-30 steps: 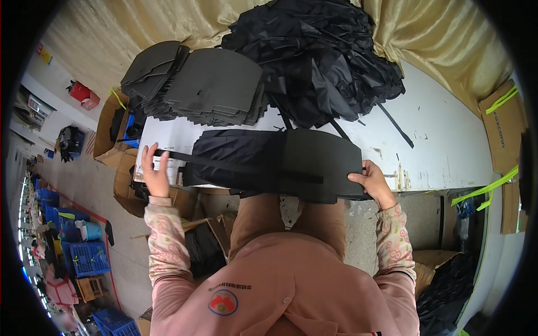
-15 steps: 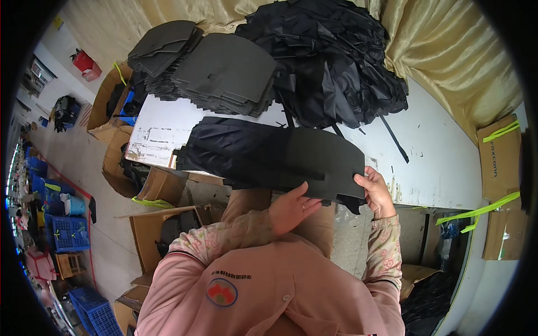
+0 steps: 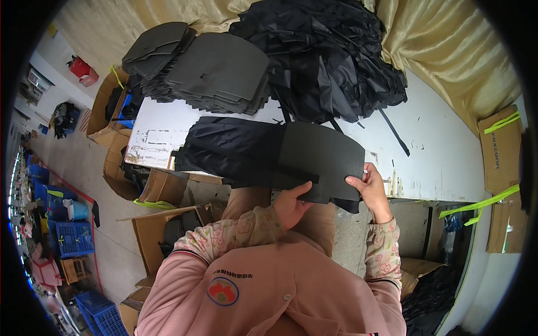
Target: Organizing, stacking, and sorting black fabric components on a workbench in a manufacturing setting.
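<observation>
Shows dark characters (image 3: 231,275) above round blue-rimmed emblem (image 3: 223,291) on pink shirt (image 3: 330,294); carries printed lettering (image 3: 495,153) on cardboard box (image 3: 509,162), far right.

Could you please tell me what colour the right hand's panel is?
The panel is dark grey, seen best in the head view.

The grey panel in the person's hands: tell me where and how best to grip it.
The grey panel is probably best pinched at its right end, coming from the person's right, thumb on top. It is thin and flat, and that end is bare, whereas black fabric adjoins its left side. The right hand grips that end.
</observation>
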{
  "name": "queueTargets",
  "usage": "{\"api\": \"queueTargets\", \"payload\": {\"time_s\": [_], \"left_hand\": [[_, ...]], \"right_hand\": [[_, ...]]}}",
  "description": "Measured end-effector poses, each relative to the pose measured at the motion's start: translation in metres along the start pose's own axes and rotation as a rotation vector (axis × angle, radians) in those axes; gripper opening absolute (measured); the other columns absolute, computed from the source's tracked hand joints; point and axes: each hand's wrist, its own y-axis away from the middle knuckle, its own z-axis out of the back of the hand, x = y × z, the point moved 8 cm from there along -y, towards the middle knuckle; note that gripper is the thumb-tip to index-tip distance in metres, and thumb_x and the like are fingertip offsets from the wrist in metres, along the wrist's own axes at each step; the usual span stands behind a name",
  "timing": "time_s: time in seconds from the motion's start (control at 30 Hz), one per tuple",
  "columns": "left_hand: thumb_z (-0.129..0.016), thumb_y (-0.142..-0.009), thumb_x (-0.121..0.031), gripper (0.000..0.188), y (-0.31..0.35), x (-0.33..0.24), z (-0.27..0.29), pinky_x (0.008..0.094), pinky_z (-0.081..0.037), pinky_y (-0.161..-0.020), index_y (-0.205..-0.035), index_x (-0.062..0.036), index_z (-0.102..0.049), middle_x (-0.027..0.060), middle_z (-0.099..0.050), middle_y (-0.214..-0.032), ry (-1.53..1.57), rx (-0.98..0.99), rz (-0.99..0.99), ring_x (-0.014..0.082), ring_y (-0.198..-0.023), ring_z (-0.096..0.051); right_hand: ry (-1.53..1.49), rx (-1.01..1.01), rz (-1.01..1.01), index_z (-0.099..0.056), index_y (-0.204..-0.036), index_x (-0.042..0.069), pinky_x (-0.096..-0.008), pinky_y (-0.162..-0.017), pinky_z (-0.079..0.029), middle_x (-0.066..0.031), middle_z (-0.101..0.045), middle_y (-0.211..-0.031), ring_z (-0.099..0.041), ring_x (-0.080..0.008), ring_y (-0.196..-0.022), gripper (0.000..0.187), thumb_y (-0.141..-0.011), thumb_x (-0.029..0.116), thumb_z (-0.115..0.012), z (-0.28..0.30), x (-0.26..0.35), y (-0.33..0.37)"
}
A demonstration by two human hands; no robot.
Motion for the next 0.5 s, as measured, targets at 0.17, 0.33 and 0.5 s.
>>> {"api": "queueTargets", "payload": {"time_s": [0.17,0.33,0.5], "left_hand": [[-0.06,-0.092,-0.016,0.036,0.021,0.018,0.006,0.0389,-0.047,-0.096,-0.126,-0.0076,-0.051,0.0073,-0.056,-0.125,0.111,0.075,0.516,0.0233,-0.111,-0.057],[-0.059,-0.091,-0.038,0.05,0.057,0.02,-0.014,0.0475,-0.035,-0.104,-0.131,-0.0092,-0.049,0.0108,-0.048,-0.136,-1.354,0.81,0.558,0.0301,-0.124,-0.048],[-0.068,-0.079,-0.048,0.081,0.021,-0.031,-0.041,0.0585,-0.018,-0.11,-0.144,-0.014,-0.033,0.0149,-0.03,-0.149,-2.266,0.689,-0.849,0.0343,-0.139,-0.023]], "right_hand": [[-0.073,0.01,-0.022,-0.048,-0.105,-0.003,-0.0262,-0.079,-0.052,-0.012,-0.065,-0.097,-0.063,-0.014,-0.087,0.033,-0.08,-0.005,-0.069,0.003,0.002,0.0],[0.246,-0.078,-0.149,-0.05,-0.103,-0.002,-0.0237,-0.066,-0.051,-0.009,-0.065,-0.086,-0.061,-0.0113,-0.075,0.032,-0.08,0.0,-0.072,0.009,-0.001,0.004],[0.432,-0.042,-0.091,-0.053,-0.098,-0.001,-0.0262,-0.061,-0.048,-0.005,-0.062,-0.074,-0.057,-0.0106,-0.064,0.031,-0.08,0.011,-0.075,0.009,0.005,-0.002]]}}
